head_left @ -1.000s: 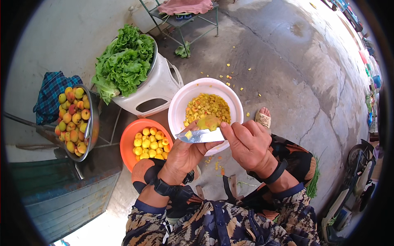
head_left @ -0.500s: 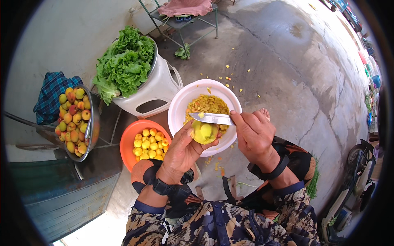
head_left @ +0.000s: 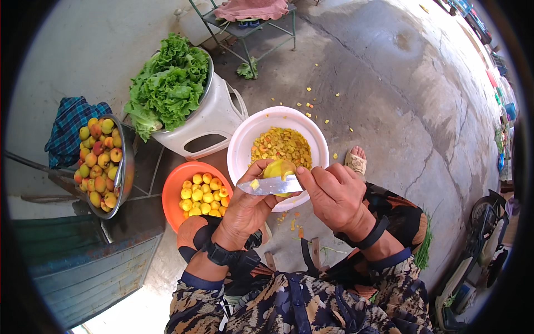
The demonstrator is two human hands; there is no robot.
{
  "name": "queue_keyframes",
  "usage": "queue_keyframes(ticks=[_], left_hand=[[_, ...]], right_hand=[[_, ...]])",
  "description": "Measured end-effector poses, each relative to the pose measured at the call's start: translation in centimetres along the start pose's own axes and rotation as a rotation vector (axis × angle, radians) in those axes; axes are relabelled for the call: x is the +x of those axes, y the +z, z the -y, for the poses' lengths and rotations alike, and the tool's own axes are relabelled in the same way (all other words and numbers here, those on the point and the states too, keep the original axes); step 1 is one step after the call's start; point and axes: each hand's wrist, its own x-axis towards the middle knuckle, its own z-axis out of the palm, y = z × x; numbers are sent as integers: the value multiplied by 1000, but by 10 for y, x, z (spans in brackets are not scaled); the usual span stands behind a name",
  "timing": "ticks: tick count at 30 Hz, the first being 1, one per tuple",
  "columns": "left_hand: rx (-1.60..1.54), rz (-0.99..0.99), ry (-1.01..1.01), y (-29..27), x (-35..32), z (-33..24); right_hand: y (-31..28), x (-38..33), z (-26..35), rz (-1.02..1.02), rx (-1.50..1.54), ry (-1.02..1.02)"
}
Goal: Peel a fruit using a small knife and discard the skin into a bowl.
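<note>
My left hand (head_left: 245,212) is closed round a partly peeled yellow peach (head_left: 278,168). In my right hand (head_left: 337,196) is a knife (head_left: 270,185), its broad blade lying across the near side of the fruit and pointing left. A small yellow piece sticks to the blade near its tip. Both hands are over the near part of a pale pink basin (head_left: 238,136), which holds a heap of yellow-orange peelings (head_left: 281,146). To its left stands an orange basin (head_left: 172,196) with several peeled peaches (head_left: 204,195).
Farther left, a metal bowl (head_left: 130,161) holds unpeeled peaches (head_left: 100,167) beside a blue checked cloth (head_left: 71,131). Lettuce (head_left: 172,80) fills a bowl on a white plastic stool (head_left: 194,133). A green metal stand (head_left: 245,33) is at the back; peel scraps dot the concrete floor (head_left: 378,111).
The knife has moved left and down across the peach, now lower against the fruit. My left hand has turned the peach, and my right hand has shifted slightly down.
</note>
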Motion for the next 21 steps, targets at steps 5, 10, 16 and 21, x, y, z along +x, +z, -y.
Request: queue_keyframes(ticks=[5,10,16,21], left_hand=[[43,34,15,2,1,-5],[7,117,-22,4,-4,-13],[72,27,34,0,0,-9],[158,38,71,5,-1,-6]], right_hand=[[4,-2,-3,-13,20,40],[3,1,-13,-12,-50,172],[0,2,-2,-110,72,74],[-3,3,3,-32,46,17]])
